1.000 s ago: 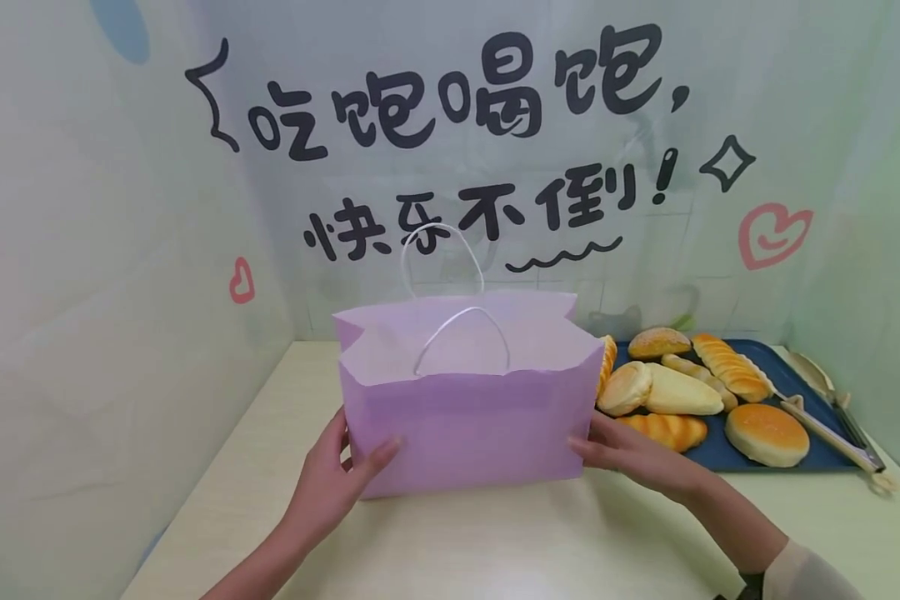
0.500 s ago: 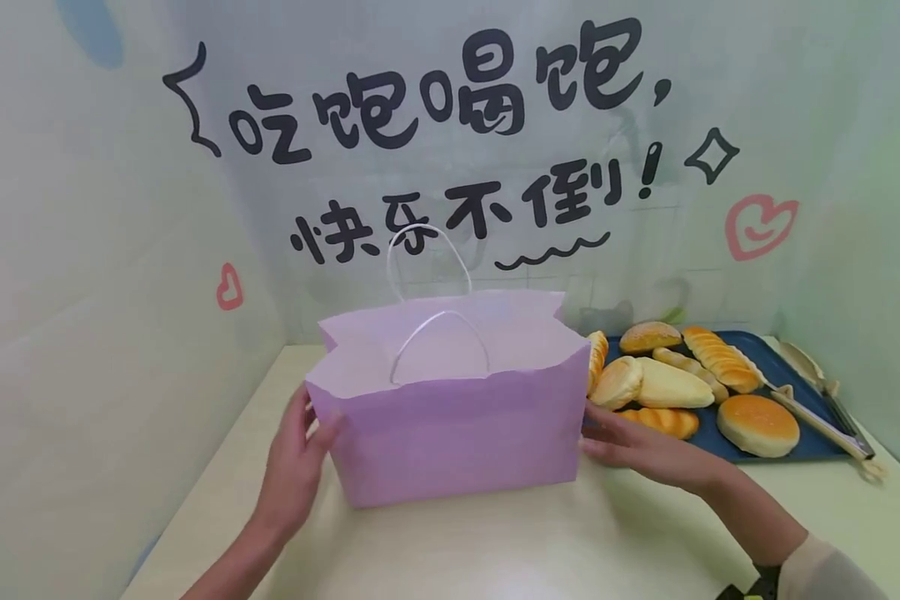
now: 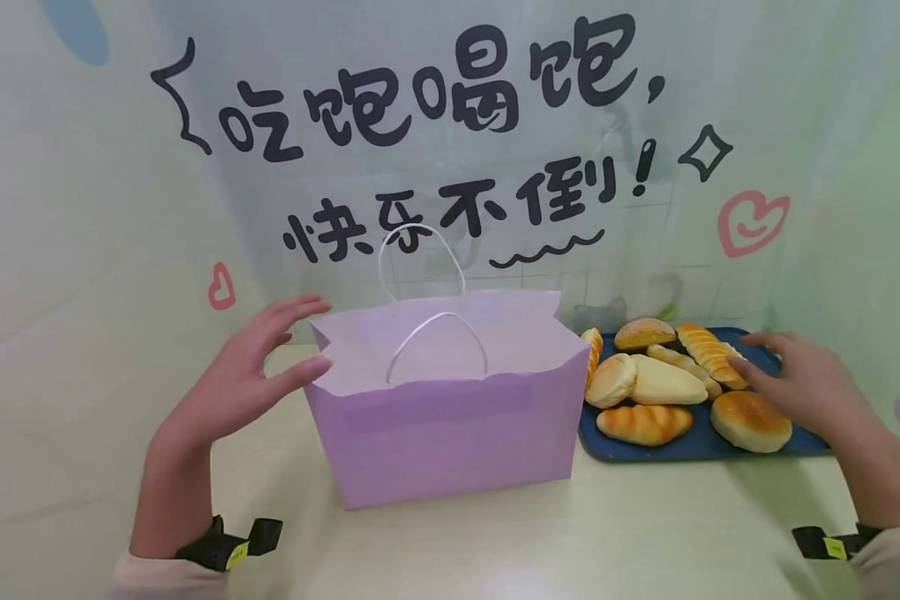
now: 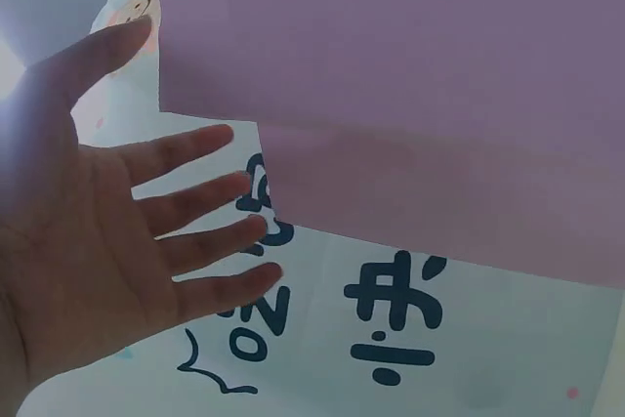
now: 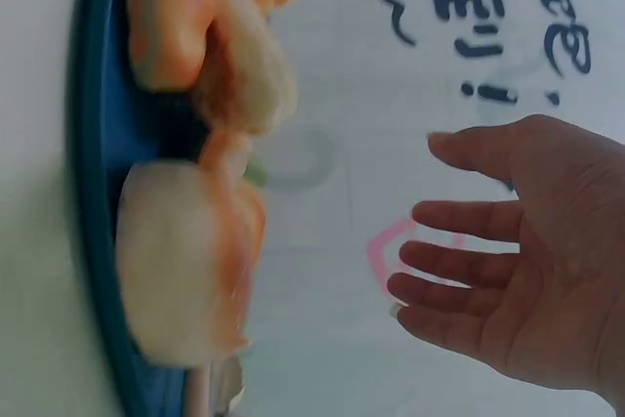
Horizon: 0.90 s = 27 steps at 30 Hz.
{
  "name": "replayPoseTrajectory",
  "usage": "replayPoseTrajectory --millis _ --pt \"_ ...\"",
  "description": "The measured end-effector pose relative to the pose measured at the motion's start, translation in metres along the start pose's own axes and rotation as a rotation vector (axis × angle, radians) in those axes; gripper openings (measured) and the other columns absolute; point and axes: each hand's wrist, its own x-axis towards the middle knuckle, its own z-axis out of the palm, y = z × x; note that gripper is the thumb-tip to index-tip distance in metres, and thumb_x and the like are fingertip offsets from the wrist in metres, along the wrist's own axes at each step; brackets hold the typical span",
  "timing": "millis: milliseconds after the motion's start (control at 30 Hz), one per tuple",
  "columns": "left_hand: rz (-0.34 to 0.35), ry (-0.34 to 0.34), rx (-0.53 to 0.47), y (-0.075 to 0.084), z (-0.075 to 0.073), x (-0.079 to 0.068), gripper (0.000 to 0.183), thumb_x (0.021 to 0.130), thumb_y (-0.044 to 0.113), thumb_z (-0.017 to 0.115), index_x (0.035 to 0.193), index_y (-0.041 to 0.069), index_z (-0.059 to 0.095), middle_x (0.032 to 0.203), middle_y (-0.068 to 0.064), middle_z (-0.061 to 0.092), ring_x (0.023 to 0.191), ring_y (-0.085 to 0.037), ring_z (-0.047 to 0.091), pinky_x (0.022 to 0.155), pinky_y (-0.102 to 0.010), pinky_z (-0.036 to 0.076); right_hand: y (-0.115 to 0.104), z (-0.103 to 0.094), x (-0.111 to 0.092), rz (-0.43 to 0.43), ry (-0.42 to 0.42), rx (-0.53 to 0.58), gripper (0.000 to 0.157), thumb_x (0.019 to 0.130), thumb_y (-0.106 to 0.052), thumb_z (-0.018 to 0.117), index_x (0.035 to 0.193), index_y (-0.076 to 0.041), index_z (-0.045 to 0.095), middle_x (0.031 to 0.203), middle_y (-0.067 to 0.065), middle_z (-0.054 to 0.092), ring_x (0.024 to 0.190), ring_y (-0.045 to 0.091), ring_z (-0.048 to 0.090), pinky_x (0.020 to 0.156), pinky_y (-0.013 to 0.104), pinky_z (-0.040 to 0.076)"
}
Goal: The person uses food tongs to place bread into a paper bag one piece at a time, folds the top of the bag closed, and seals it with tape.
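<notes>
A light purple paper bag (image 3: pixel 450 433) with two white handles stands upright on the table, its mouth spread wide. My left hand (image 3: pixel 243 375) is raised at the bag's upper left corner, fingers extended and holding nothing. In the left wrist view the spread fingers (image 4: pixel 210 290) lie beside the purple side of the bag (image 4: pixel 410 65). Over the right part of the blue tray (image 3: pixel 622 454) hovers my right hand (image 3: pixel 813 383), its fingers loosely extended with nothing in them. A round bun (image 3: pixel 750 421) lies below and left of it.
Several breads fill the tray, among them a croissant-like roll (image 3: pixel 645 425), a long pale bread (image 3: pixel 667 382) and a ridged loaf (image 3: pixel 708 354). The tray sits right of the bag, against the printed back curtain (image 3: pixel 555 283). Bare tabletop (image 3: pixel 495 550) shows in front.
Both hands have let go of the bag. The left rose to its upper left corner; the right moved rightward and up over the tray. The bag shifted slightly left in view.
</notes>
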Motion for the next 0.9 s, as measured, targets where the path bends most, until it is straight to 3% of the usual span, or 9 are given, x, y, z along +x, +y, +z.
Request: replayPoseTrajectory --millis 167,367,600,900 --pt "-0.07 -0.072 0.038 -0.004 0.006 0.004 0.065 0.099 0.032 0.077 0.157 0.018 0.05 0.149 -0.004 0.054 0.138 -0.025 0.048 0.112 -0.062 0.042 0.054 0.001 -0.006 0.244 -0.047 -0.099 0.088 0.104 -0.052 0.061 0.141 0.024 0.039 0.129 0.052 0.041 0.112 0.068 0.045 0.09 0.076 0.044" --pt "-0.08 -0.089 0.042 -0.004 0.011 0.005 0.073 0.099 0.035 0.076 0.161 0.015 0.042 0.153 -0.006 0.049 0.142 -0.027 0.044 0.113 -0.061 0.041 0.096 0.017 -0.011 0.417 -0.14 -0.097 0.122 0.096 -0.071 0.061 0.145 0.033 0.019 0.13 0.057 0.036 0.112 0.07 0.045 0.089 0.074 0.048" --pt "-0.085 -0.124 0.028 -0.002 0.009 0.006 0.075 0.1 0.036 0.074 0.163 0.017 0.038 0.164 -0.007 0.04 0.148 -0.031 0.04 0.113 -0.062 0.041 0.128 0.034 -0.013 0.401 -0.213 -0.07 0.117 0.099 -0.063 0.062 0.144 0.035 0.015 0.133 0.057 0.033 0.112 0.072 0.044 0.091 0.074 0.048" --pt "-0.117 -0.134 0.03 -0.004 0.008 0.004 0.076 0.101 0.04 0.072 0.165 0.019 0.036 0.167 -0.006 0.035 0.145 -0.033 0.043 0.113 -0.064 0.04 0.138 0.046 -0.008 0.421 -0.173 -0.058 0.116 0.096 -0.065 0.064 0.142 0.032 0.023 0.132 0.055 0.036 0.112 0.07 0.046 0.092 0.073 0.048"
